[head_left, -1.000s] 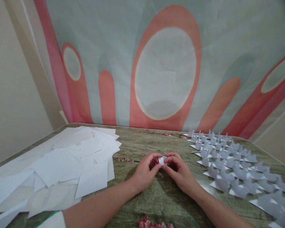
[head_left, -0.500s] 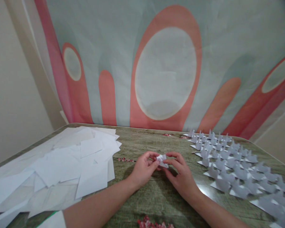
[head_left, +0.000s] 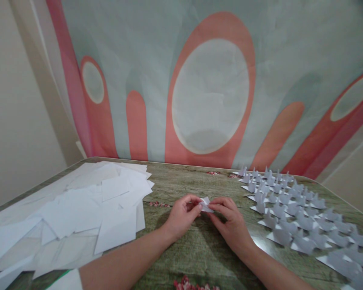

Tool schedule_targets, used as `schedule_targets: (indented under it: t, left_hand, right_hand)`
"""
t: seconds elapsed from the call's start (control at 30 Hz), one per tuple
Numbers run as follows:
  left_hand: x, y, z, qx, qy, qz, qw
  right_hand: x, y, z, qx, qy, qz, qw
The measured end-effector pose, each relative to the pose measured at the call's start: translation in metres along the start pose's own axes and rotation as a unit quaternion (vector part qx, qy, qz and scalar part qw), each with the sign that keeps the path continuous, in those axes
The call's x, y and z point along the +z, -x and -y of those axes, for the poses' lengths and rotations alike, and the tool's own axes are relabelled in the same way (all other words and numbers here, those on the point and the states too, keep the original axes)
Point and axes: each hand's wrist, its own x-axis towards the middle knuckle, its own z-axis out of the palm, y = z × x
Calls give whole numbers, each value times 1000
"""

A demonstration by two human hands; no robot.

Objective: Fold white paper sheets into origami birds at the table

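Note:
A small folded white paper piece [head_left: 205,204] is held up between both hands, over the middle of the table. My left hand [head_left: 183,213] pinches its left side between thumb and fingers. On the other side, my right hand [head_left: 228,217] closes its thumb and fingertips on the paper's right edge. The fingers cover part of the folds, so its full shape cannot be made out. To the right stand many folded white paper figures [head_left: 304,243] with pointed tips, set in rows.
Loose white paper sheets [head_left: 117,229] lie in an overlapping heap on the left. The wood-patterned table [head_left: 181,181] has printed pink flowers [head_left: 193,284]. Behind its far edge hangs a backdrop [head_left: 210,96] with coral and grey-green shapes.
The fingers of my right hand have drawn in closer together on the paper, which looks slightly flatter or turned. The whole view has shifted a little.

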Motion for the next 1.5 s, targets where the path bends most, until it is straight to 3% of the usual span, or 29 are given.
schedule_targets:
  t: [0.17, 0.3, 0.43, 0.5, 0.6, 1.07, 1.33, 1.5]
  left_hand:
    - [-1, 0, 1, 25, -17, 37, 999]
    - [0, 2, -3, 2, -17, 32, 999]
    - [0, 2, -5, -12, -12, 23, 1000]
    - [0, 2, -5, -20, -3, 22, 1000]
    - [0, 2, -4, -30, 6, 17, 999]
    - [-2, 1, -1, -51, 7, 43, 998]
    - [-1, 2, -4, -62, 9, 43, 997]
    - [0, 3, -7, -61, 20, 40, 997]
  right_hand:
    - [-1, 0, 1, 36, -20, 14, 999]
    - [2, 1, 5, 122, -108, -2, 987]
    - [6, 1, 10, 243, -262, -4, 934]
    - [7, 0, 13, 273, -321, 11, 907]
    - [6, -2, 14, 284, -355, 25, 890]
    - [0, -6, 18, 314, -327, -2, 891]
    - [-1, -5, 16, 335, -365, -10, 869]
    - [-1, -4, 14, 337, -352, -12, 873]
